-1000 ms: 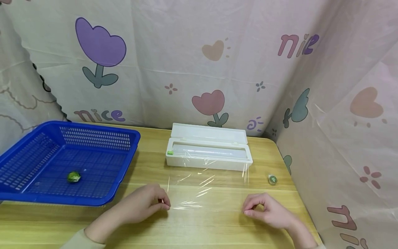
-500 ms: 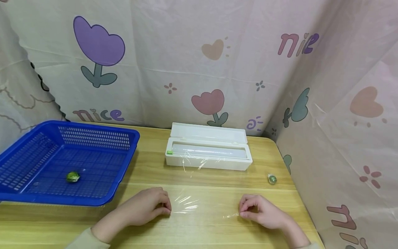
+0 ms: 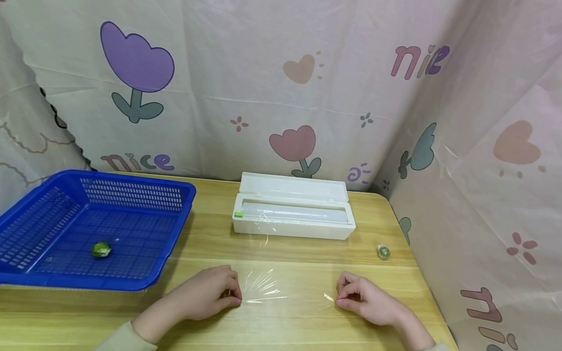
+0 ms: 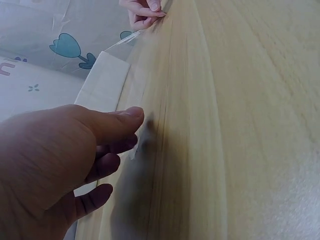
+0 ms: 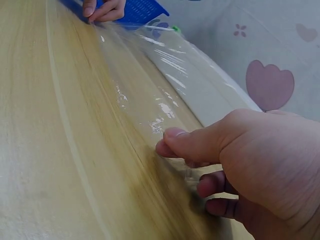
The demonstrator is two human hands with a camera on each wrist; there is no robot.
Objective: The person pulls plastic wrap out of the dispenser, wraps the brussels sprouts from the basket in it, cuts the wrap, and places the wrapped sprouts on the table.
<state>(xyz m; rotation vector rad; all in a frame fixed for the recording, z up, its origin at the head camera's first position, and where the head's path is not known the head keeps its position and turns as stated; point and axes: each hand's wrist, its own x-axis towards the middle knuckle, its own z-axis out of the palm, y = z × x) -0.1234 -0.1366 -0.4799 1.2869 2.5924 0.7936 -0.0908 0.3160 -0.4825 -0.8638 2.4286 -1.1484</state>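
A sheet of clear cling film (image 3: pixel 263 285) stretches from a white dispenser box (image 3: pixel 290 230) toward me over the wooden table. My left hand (image 3: pixel 212 294) pinches the film's near left corner between thumb and finger. At the near right corner my right hand (image 3: pixel 366 298) pinches it the same way. In the right wrist view the film (image 5: pixel 160 100) shows as a shiny, creased band running back to the box. The film roll (image 3: pixel 294 213) lies inside the box, whose lid (image 3: pixel 294 187) is tipped back. A small green tab (image 3: pixel 238 214) sits at its left end.
A blue plastic basket (image 3: pixel 151 283) stands at the left, with a small green sprout-like vegetable (image 3: pixel 101 249) in it. A small wrapped green ball (image 3: pixel 383 251) lies on the table (image 3: pixel 281 336) at the right. A patterned curtain (image 3: pixel 228 58) hangs behind.
Both hands have come slightly nearer to me and lower, the right one also a little leftward, still pinching the film. The film's creases and glints have shifted; the box stays put.
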